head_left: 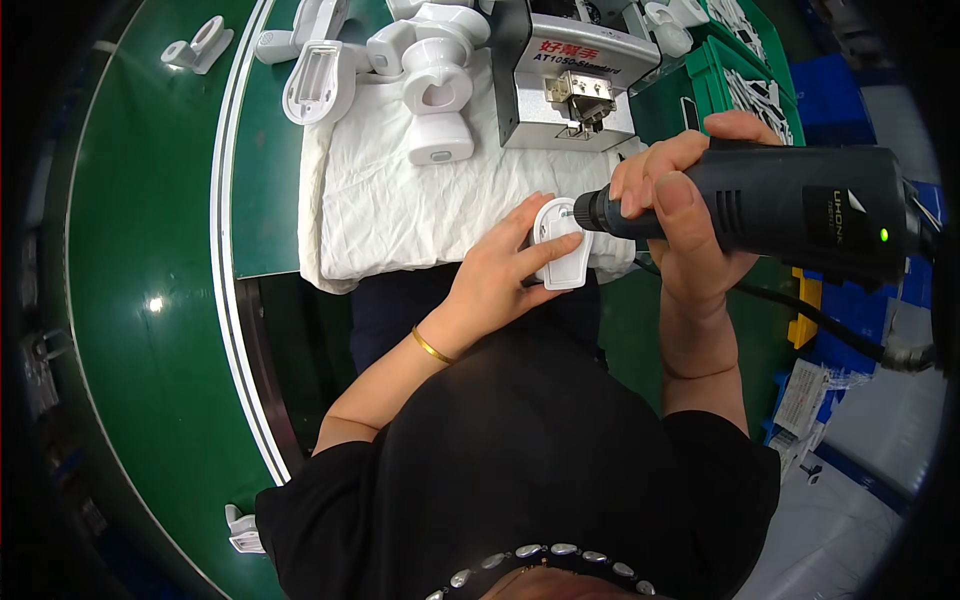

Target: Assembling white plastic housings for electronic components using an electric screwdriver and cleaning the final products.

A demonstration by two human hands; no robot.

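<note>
My left hand is closed around a white plastic housing at the front edge of the cloth, its thumb lying across the piece. In my right hand is a black electric screwdriver, held level with a green light near its cord end. The screwdriver's tip meets the rounded upper part of the housing; whether a screw sits under it is too small to tell. Beyond my hands, several white plastic housings lie in a group on the white cloth.
A grey metal screw feeder stands at the back of the cloth. Green bins with white parts are at the back right. On the left runs a green conveyor belt carrying a white part. The screwdriver's black cable hangs at right.
</note>
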